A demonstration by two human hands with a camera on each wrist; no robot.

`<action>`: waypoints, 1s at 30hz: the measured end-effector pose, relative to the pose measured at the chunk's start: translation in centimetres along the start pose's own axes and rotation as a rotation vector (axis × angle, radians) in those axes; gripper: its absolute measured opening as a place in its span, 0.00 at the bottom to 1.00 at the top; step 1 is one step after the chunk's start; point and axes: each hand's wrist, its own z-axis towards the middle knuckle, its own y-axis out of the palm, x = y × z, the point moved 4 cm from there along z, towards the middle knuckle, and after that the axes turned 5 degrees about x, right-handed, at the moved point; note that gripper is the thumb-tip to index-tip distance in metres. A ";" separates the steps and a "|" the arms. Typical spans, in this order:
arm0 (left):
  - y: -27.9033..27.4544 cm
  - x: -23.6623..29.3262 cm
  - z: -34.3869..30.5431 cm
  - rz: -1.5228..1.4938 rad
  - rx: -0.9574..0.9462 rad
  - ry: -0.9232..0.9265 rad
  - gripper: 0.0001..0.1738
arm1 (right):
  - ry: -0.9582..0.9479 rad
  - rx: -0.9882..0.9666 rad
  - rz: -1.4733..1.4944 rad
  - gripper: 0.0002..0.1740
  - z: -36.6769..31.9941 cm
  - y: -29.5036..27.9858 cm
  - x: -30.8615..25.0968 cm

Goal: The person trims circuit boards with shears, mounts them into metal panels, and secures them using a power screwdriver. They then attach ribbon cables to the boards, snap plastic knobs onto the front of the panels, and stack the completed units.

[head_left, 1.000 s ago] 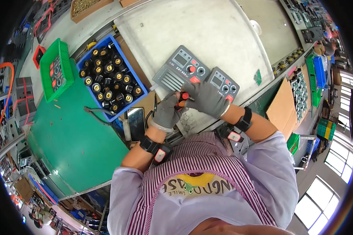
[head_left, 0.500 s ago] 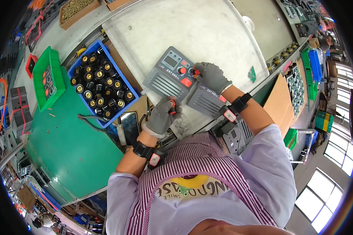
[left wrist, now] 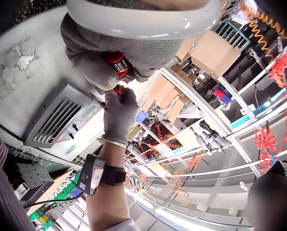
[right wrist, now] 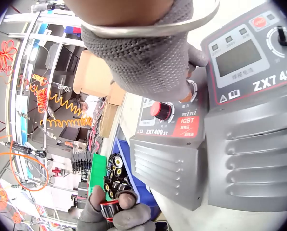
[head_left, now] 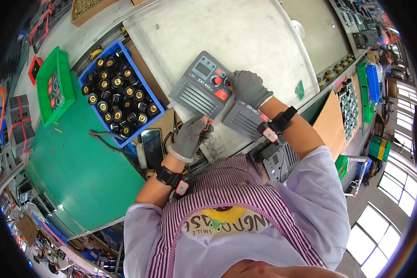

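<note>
In the head view, a grey control panel (head_left: 197, 92) marked ZX7 400 lies on the pale work surface, with a red-topped knob (head_left: 217, 80) on its face. My gloved right hand (head_left: 249, 87) is at the panel's other dial, its fingertips pinched over it; the red knob they hold is mostly hidden. Nearer my body, my gloved left hand (head_left: 188, 137) grips a red-and-black knob (right wrist: 109, 210) between curled fingers and thumb. A second panel (right wrist: 249, 67), with a bare black shaft (right wrist: 281, 36) on its dial, lies beside the first, partly under my right forearm.
Left of the panels stands a blue bin (head_left: 161, 111) of black parts with brass centres. A green tray (head_left: 72, 95) sits beyond it. Pliers (head_left: 102, 134) and a phone (head_left: 152, 148) lie near my left arm. Cardboard (head_left: 326, 116) and circuit boards are at the right.
My hands have separated from where they met over the knobs. The right has carried a red knob up to the first panel's dial; the left has drawn back, still gripping a knob.
</note>
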 end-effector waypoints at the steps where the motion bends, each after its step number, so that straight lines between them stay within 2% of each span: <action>1: 0.2 0.2 -0.2 0.013 0.019 -0.005 0.20 | 0.018 -0.039 0.001 0.11 0.0 -0.8 -0.3; 12: -0.2 0.1 -0.2 0.038 0.020 0.048 0.21 | 0.038 -0.038 0.026 0.13 0.6 0.2 -0.3; 20: 0.0 -0.2 0.6 -0.186 0.030 0.050 0.15 | 0.074 -0.025 0.149 0.18 0.1 -0.2 -0.3; 23: 0.1 -0.3 1.0 -0.306 0.028 0.052 0.13 | -0.077 0.321 0.153 0.18 -1.9 -1.8 -0.8; 26: 0.8 -0.8 0.7 -0.387 0.096 0.008 0.13 | -0.269 0.312 0.431 0.17 -6.1 -3.6 -3.8; 27: 1.2 -0.8 0.7 -0.398 0.123 -0.010 0.13 | -0.272 0.296 0.391 0.17 -7.3 -3.3 -4.6; 30: 3.0 -1.3 1.8 -0.513 -0.153 0.059 0.12 | -0.238 0.284 0.328 0.16 -9.1 -2.3 -5.6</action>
